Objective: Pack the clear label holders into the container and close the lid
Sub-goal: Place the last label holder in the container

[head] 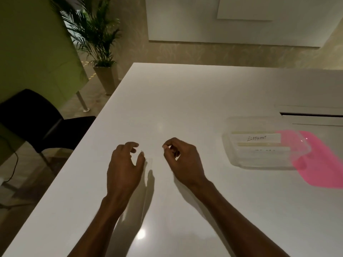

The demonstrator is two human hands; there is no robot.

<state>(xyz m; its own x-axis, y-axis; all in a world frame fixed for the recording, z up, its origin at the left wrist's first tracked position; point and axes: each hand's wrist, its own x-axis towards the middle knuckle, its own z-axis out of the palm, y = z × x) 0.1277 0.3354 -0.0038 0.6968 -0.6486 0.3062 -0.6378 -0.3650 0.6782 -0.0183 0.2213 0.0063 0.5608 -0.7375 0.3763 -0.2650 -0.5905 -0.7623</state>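
Both hands hover low over the white table (185, 93), nearest the viewer at 6 o'clock. Between them lies what looks like a clear label holder (149, 165), a faint glassy strip just beside the left thumb; it is too transparent to trace its edges.

The left hand (123, 164) has its fingers curved with a gap to the thumb. The right hand (182, 158) brings its thumb and forefinger tips together. Whether either hand actually grips the strip, I cannot tell.

At 3 o'clock from the hands sits the clear container (241, 162), open, with holders already stacked inside. The pink lid (324, 164) lies against the container's 3 o'clock side, not yet on. By my reading the packing is partly done: at least this one strip is left to load, then the lid.

One white slip (258, 138) inside reads "ELEPHANT" in handwriting. A second slip (263, 150) below it has marks too faint to read.

A black chair (37, 123) stands at 9 o'clock and a potted palm (96, 38) at 11 o'clock.
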